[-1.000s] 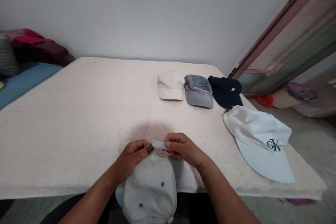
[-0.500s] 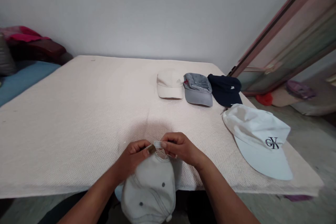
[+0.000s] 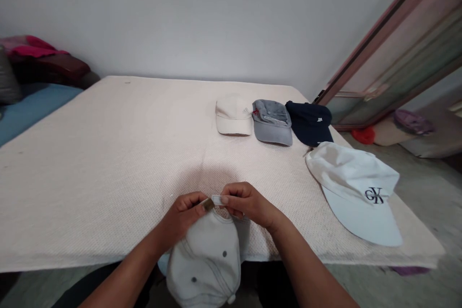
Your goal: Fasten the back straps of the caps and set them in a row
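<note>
A light grey cap [image 3: 205, 260] hangs at the table's front edge with its back opening upward. My left hand [image 3: 182, 216] pinches the brass buckle [image 3: 208, 205] at the left side of that opening. Between the thumb and fingers of my right hand [image 3: 247, 202] is the cap's pale strap [image 3: 217, 199], its end beside the buckle. Whether the strap runs inside the buckle I cannot tell. Part of the cap's lower end is cut off by the frame.
On the white-covered table [image 3: 108, 168] lie a cream cap [image 3: 234, 115], a grey cap [image 3: 272, 122] and a navy cap [image 3: 310, 122] in a row. A white cap [image 3: 355, 187] with black letters sits nearer, at the right. A wall [image 3: 180, 19] stands behind.
</note>
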`<action>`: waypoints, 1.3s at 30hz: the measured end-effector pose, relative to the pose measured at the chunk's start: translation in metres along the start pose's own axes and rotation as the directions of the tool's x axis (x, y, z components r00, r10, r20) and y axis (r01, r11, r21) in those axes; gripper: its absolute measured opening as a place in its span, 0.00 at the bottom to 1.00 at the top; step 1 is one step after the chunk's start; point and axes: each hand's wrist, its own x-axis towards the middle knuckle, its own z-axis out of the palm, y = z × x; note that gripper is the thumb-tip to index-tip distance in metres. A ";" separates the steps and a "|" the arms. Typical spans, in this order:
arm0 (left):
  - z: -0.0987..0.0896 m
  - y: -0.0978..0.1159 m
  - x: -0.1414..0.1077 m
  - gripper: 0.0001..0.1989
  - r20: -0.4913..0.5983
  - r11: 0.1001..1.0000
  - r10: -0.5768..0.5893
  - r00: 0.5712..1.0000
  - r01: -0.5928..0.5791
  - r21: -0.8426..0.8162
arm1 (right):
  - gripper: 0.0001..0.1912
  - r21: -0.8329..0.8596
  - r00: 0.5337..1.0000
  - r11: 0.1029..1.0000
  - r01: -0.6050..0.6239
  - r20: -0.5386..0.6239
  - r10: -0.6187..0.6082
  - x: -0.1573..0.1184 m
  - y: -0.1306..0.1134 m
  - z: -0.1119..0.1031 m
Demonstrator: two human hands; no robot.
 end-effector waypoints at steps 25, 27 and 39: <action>-0.003 -0.004 -0.001 0.13 0.099 0.990 -0.115 0.988 0.122 -0.070 | 0.13 -0.004 0.996 1.000 -0.030 0.084 0.031 -0.001 0.002 0.001; -0.003 -0.004 -0.001 0.12 0.090 0.989 -0.120 0.989 0.127 -0.076 | 0.13 0.030 0.994 0.999 -0.045 0.105 0.041 -0.001 0.002 0.000; -0.006 -0.005 -0.001 0.11 0.173 0.976 -0.189 0.967 0.204 -0.074 | 0.09 0.142 0.960 0.978 -0.150 0.257 0.110 -0.001 0.007 -0.003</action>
